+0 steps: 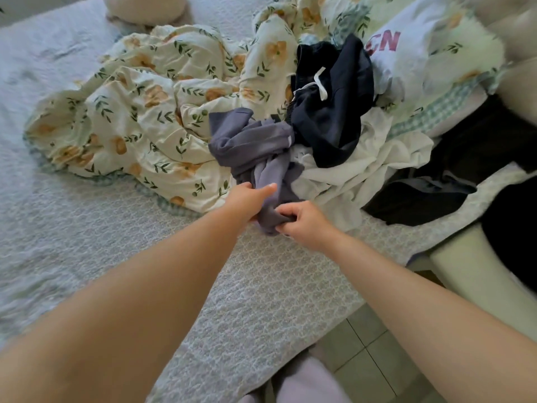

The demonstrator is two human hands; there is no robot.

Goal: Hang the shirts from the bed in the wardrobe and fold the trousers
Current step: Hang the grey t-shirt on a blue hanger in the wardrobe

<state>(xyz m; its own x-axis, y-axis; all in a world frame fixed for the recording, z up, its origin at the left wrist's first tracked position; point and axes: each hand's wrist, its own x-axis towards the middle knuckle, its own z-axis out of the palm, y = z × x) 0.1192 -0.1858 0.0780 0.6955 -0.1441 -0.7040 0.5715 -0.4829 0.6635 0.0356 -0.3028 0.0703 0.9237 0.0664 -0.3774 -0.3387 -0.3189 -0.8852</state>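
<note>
A crumpled grey-purple garment (250, 144) lies at the near side of a clothes pile on the bed (87, 222). My left hand (247, 199) grips its lower end from the left, thumb pointing right. My right hand (302, 222) pinches the same bunched end from the right with curled fingers. Behind it sits a dark navy garment with a white drawstring (331, 112). A white garment (363, 167) spreads to the right of my hands. Another white garment with red letters (406, 50) lies at the back right. Dark clothes (465, 170) lie at the far right.
A floral duvet (145, 117) is heaped across the middle of the bed. A pillow (145, 10) lies at the back. The bed's edge runs diagonally at the lower right, with tiled floor (366, 362) and a pale upholstered piece (479, 280) beside it.
</note>
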